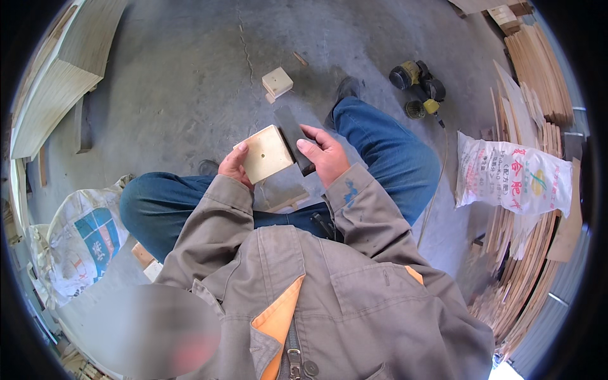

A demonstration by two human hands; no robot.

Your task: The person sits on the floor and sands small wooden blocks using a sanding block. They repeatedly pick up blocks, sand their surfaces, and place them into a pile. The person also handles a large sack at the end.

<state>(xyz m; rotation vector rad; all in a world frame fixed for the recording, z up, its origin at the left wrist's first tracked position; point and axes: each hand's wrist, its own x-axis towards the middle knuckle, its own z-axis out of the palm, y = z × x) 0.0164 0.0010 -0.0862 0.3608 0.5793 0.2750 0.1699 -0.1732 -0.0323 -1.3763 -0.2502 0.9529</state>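
My left hand (pixel 233 164) grips a pale square wooden block (pixel 265 156) by its left edge, thumb on top. A small hole shows near the middle of the block's upper face. In my right hand (pixel 324 154) is a dark, narrow sanding block (pixel 292 132), the thumb lying over it. Its long side is against or very close to the right side of the wooden block; I cannot tell whether they touch. Both are held above the floor between my bent legs. Below them lies a flat wooden piece (pixel 286 204), partly hidden by my sleeves.
Ahead on the concrete floor lie another wooden block (pixel 277 81) and a wood sliver (pixel 300 59). A black and yellow power tool (pixel 419 85) with a hose rests beyond my right knee. Plywood (pixel 73 69) and a sack (pixel 88 234) stand left; boards (pixel 538 73) and a white sack (pixel 500 171) right.
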